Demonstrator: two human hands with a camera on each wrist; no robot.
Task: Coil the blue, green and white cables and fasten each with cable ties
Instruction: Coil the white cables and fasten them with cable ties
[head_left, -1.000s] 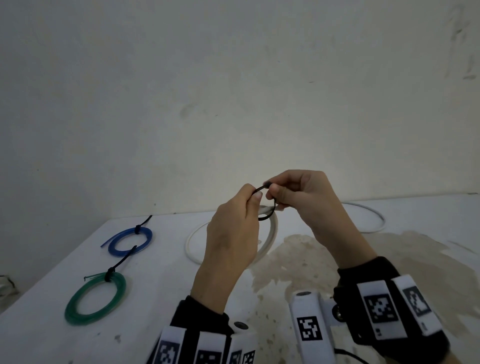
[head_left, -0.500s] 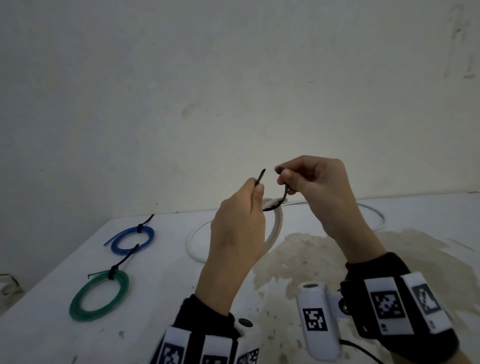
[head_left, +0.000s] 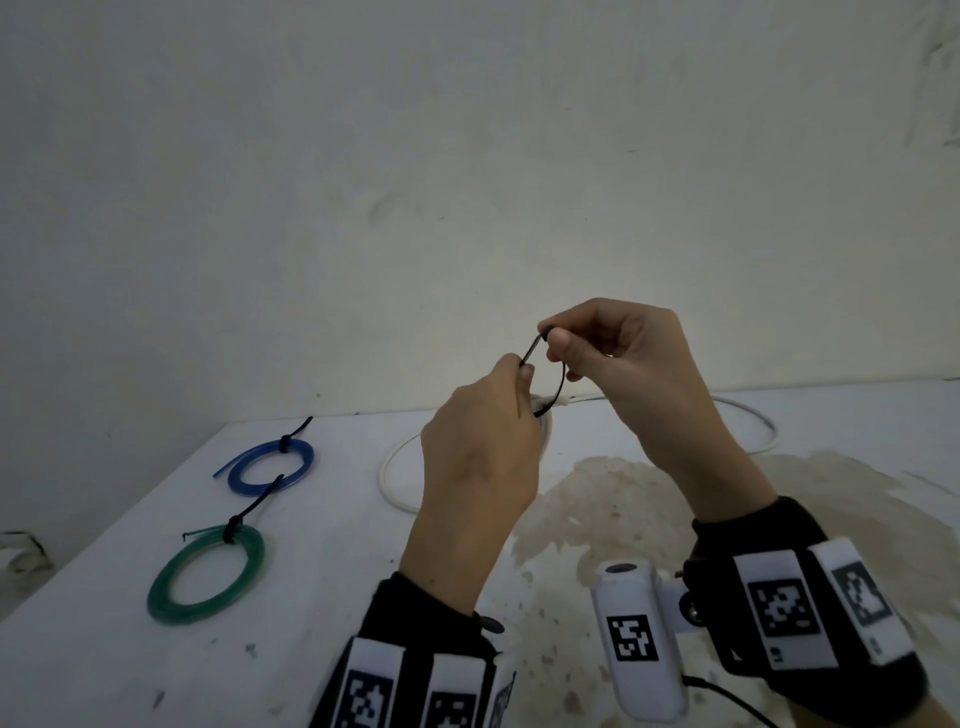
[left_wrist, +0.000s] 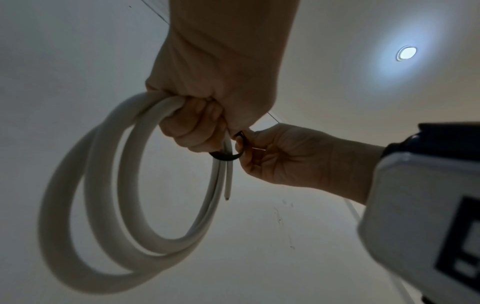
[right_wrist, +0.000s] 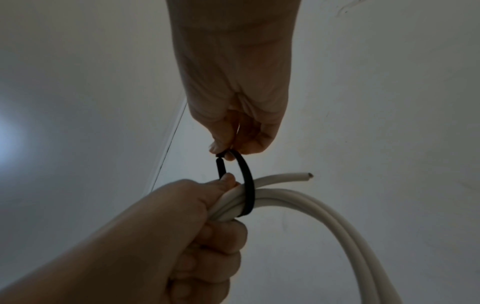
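The right wrist view alone shows the black tie (right_wrist: 246, 185) looped round the white cable (right_wrist: 298, 197) gripped by the left hand (right_wrist: 187, 226), the right hand (right_wrist: 239, 123) pinching the tie's ends.

My white cable (left_wrist: 85, 205) hangs coiled, a loose black tie (right_wrist: 246, 181) looped round its strands. The blue coil (head_left: 270, 462) and green coil (head_left: 205, 574) lie tied on the table, near each other.

A white table (head_left: 322, 613) with a large brownish stain (head_left: 649, 499) is seen. Left of the stain, a tied blue coil (head_left: 272, 465) and a tied green coil (head_left: 205, 574) are laid; a white cable loop (head_left: 748, 421) lies beyond it.
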